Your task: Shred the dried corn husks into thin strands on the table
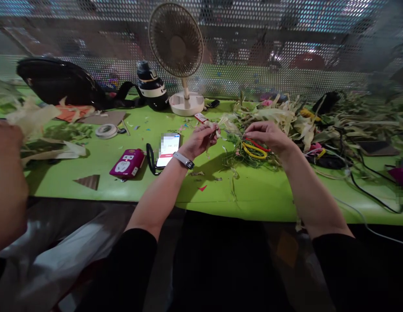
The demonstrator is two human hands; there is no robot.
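My left hand (204,139), with a light wristband on its wrist, is closed around a pale dried corn husk (230,123) whose frayed end points right. To its right, my right hand (268,133) hangs just above a tangle of green strands (233,151), thumb and fingertips brought together. What is between those fingertips, if anything, is too small to make out. Right below the hand lie a yellow loop (255,151) and a red loop (261,147) on the green strands.
A heap of husks (282,115) spreads along the right. A phone (169,149), purple power strip (128,164), tape roll (106,131), fan (176,41), dark bottle (152,89) and black bag (60,82) stand on the green table (195,197). Another person's arm (8,186) reaches in at left.
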